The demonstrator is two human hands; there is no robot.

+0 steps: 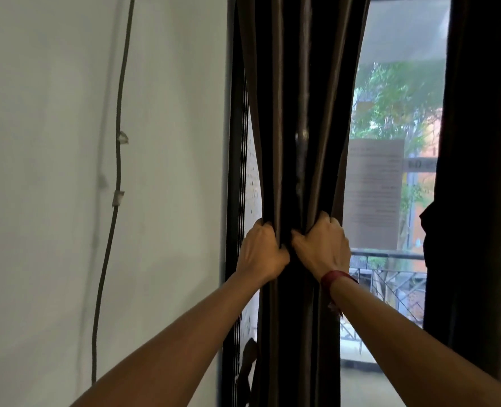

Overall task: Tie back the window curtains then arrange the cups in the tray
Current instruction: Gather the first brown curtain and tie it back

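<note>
A dark brown curtain (296,113) hangs gathered into a narrow bunch at the left side of the window. My left hand (261,254) grips the bunch from its left side and my right hand (322,248) grips it from the right, both at the same height, fingers wrapped round the folds. A red band sits on my right wrist. A second dark curtain (484,171) hangs at the right edge of the window. No cups or tray are in view.
A white wall (52,171) fills the left, with a thin dark cable (117,177) taped down it. The black window frame (234,171) runs beside the curtain. Through the glass (396,113) I see trees, a paper notice and a balcony railing.
</note>
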